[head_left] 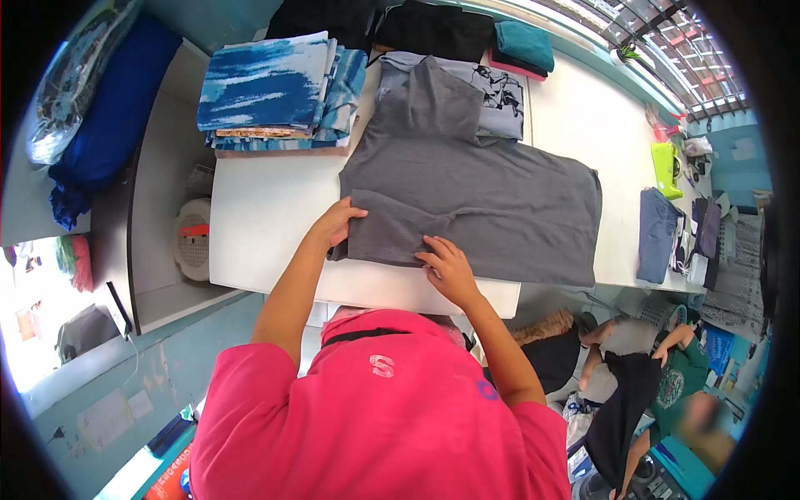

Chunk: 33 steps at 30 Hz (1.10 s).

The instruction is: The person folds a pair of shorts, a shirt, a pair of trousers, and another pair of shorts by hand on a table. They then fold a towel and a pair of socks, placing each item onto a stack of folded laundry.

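Observation:
A dark grey T-shirt [500, 208] lies spread over the white table, with one sleeve stretched toward the back and its near side turned over in a flap. At the left end of that flap, my left hand [337, 222] grips the cloth, thumb on top and the other fingers partly hidden by fabric. Farther right, my right hand [450, 267] rests on the shirt's near edge with its fingers apart. Behind the sleeve sits a folded light grey garment with a black print [500, 96], partly covered by the T-shirt.
Folded blue-and-white cloths [262, 83] are stacked at the back left of the white table [258, 225]. Black garments [433, 32] and a teal folded cloth [525, 46] lie along the back. Folded clothes [658, 233] sit at the right end. Another person handles black cloth [621, 408] at lower right.

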Motion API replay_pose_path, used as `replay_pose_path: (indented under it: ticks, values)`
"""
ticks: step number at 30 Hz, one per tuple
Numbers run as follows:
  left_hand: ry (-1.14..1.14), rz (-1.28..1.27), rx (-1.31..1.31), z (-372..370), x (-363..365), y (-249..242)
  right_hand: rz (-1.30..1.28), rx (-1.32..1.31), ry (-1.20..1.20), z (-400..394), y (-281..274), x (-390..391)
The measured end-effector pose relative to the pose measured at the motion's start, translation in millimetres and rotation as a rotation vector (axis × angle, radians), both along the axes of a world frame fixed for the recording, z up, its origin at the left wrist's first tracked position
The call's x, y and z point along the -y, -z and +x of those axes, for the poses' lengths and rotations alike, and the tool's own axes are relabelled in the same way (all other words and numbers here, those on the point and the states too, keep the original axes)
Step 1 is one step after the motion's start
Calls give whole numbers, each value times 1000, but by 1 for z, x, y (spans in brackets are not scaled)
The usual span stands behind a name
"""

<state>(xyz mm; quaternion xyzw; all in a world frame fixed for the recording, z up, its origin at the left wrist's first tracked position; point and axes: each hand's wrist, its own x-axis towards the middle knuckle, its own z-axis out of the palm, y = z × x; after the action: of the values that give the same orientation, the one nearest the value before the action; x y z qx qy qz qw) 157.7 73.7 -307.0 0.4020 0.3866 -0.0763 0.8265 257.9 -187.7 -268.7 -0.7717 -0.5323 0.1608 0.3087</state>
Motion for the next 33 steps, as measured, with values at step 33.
replay_pose_path:
  ticks: [33]
  values:
    - [334, 1338, -283, 170, -78, -5, -572, 73, 614, 445, 33, 153]
